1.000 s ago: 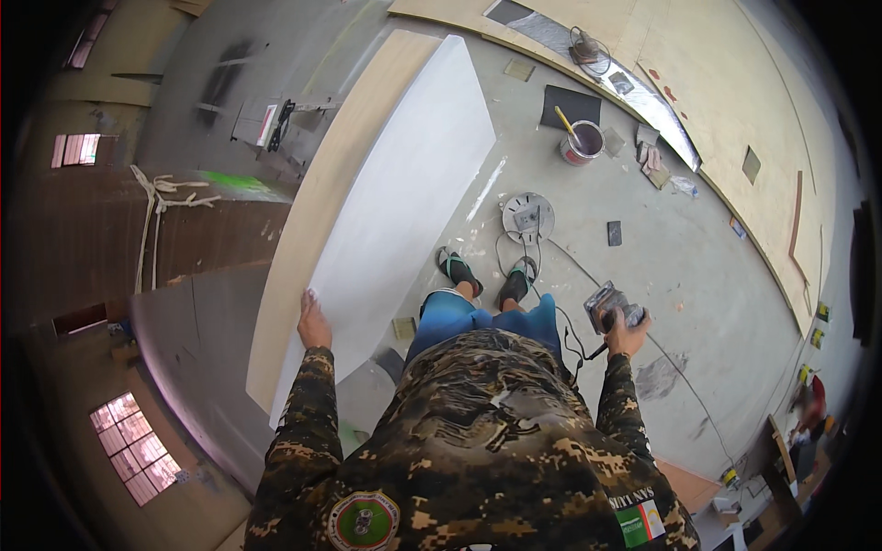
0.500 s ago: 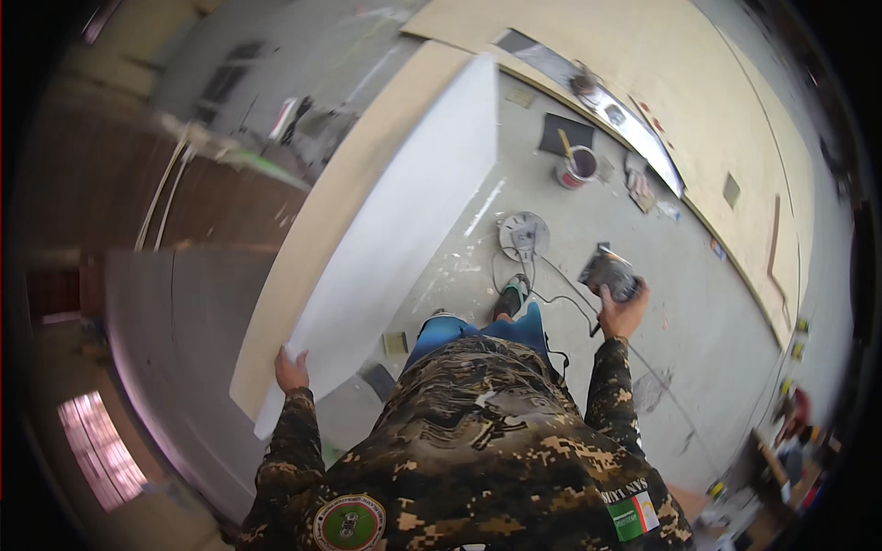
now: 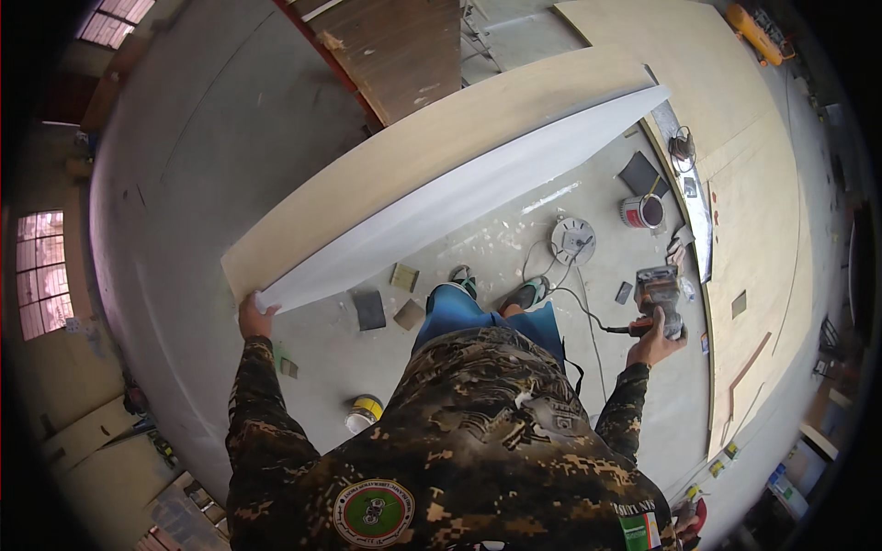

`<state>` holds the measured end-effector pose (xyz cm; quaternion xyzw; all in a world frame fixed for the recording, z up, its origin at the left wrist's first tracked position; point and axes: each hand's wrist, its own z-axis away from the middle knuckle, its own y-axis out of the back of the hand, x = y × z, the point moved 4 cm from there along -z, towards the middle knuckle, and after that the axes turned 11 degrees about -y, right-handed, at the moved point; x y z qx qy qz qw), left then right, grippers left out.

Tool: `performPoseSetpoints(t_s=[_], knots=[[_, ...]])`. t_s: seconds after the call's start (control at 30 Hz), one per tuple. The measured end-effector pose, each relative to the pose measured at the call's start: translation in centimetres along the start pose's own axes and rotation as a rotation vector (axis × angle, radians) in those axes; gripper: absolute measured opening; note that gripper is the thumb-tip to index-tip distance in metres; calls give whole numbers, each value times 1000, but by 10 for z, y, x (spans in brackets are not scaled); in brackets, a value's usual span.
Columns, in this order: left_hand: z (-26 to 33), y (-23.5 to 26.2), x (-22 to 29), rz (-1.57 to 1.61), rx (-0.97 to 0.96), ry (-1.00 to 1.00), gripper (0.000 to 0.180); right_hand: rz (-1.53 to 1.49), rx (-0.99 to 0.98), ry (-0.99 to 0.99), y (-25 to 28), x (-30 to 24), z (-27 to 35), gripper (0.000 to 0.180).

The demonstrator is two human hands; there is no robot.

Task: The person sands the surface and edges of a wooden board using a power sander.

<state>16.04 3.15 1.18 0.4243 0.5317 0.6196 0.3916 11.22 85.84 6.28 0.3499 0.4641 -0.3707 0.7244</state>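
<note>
My left hand [image 3: 254, 318] grips the near left corner of a long panel, its fingers bent over the edge. This panel has a white face [image 3: 459, 204] toward me and a pale wooden top side [image 3: 441, 124]. Out to the right, my right hand [image 3: 658, 343] is closed around a corded electric sander [image 3: 658, 292], dark with orange parts. Its flat pad end points away from me, and it is held apart from the panel. The black cord [image 3: 588, 312] runs from the sander toward a round cable reel [image 3: 573, 241] on the floor.
A paint can [image 3: 641, 212] with a stick in it stands beyond the reel. Sandpaper sheets [image 3: 370, 310] and a yellow-black tin [image 3: 365, 413] lie left of my feet. Large pale boards [image 3: 744, 220] extend along the right, and a brown board [image 3: 404, 55] is behind the panel.
The view has turned, and the panel now lies more crosswise in front of me. My left hand has come to its end corner. The sander stays in my right hand, farther right in view.
</note>
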Motion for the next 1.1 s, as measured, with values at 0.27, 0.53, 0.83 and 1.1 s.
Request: performPoseSetpoints(t_s=[0.27, 0.53, 0.83, 1.1], knots=[[-17, -32, 29, -47, 36, -231, 76, 34, -295, 208, -74, -22, 46, 74], [-57, -37, 234, 159, 139, -411, 69, 174, -620, 237, -95, -14, 55, 72], [-38, -15, 161, -62, 0, -173, 77, 405, -903, 372, -165, -68, 35, 70], [-27, -17, 93, -223, -294, 203, 84, 566, -1015, 888, -265, -109, 24, 67]])
